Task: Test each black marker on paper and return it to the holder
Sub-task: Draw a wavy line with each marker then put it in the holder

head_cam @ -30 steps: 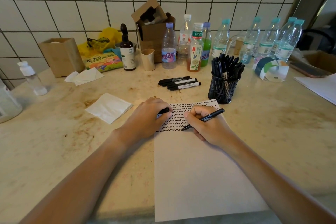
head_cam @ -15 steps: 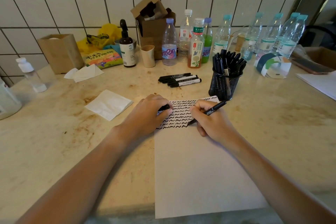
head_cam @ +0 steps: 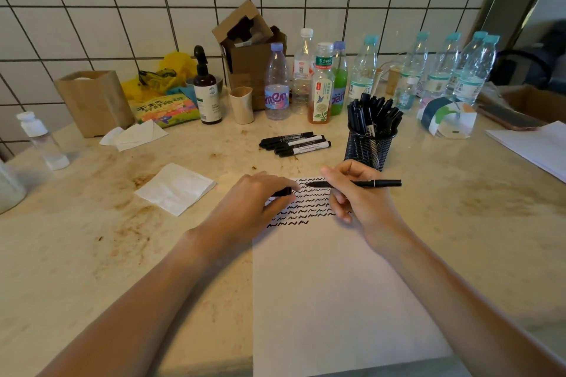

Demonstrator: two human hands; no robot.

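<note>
Your right hand [head_cam: 361, 193] pinches a black marker [head_cam: 367, 183] between thumb and fingers, holding it almost level above the top of the white paper [head_cam: 330, 291], its uncapped tip pointing left toward your other hand and its rear end sticking out to the right. Your left hand [head_cam: 254, 202] is curled round a small black piece, apparently the marker cap [head_cam: 283, 192], whose end shows just past your fingertips; the tip and the cap are near each other but apart. The heel of that hand rests at the left edge of the sheet. The upper part of the paper carries rows of black squiggles [head_cam: 303, 208], and the lower part is blank. Just beyond your right hand stands the black mesh holder [head_cam: 369, 148], packed with upright black markers. To its left, four capped markers [head_cam: 295, 144] lie side by side on the stained counter [head_cam: 92, 254]. A folded white napkin [head_cam: 174, 188] lies to the left of your left hand. Along the tiled wall stand a row of plastic bottles [head_cam: 364, 70], a brown pump bottle [head_cam: 206, 92], an open cardboard box [head_cam: 251, 52] and a small paper cup [head_cam: 242, 104].
</note>
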